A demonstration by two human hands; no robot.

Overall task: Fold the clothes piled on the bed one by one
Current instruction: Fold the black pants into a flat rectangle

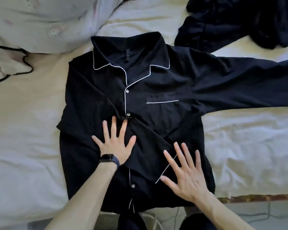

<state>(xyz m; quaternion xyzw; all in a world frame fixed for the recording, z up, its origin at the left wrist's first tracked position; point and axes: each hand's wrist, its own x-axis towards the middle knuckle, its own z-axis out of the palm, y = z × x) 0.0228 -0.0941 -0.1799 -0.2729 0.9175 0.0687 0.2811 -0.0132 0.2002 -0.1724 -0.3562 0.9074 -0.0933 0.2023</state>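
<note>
Two hands open, fingers spread: left hand (pixel 114 145) pressing the folded-in sleeve (pixel 148 146), right hand (pixel 184 173) at its cuff. Navy pj shirt (pixel 156 90) lies btn-side up by bed's (pixel 32 130) near edge (other sleeve (pixel 248 90) stretched rightward).

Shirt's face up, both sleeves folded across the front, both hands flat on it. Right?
Not quite. Only one sleeve is folded across the shirt; the other sleeve lies stretched out on the bed, as the head view shows. The left hand and right hand do lie flat on the face-up shirt.
</note>
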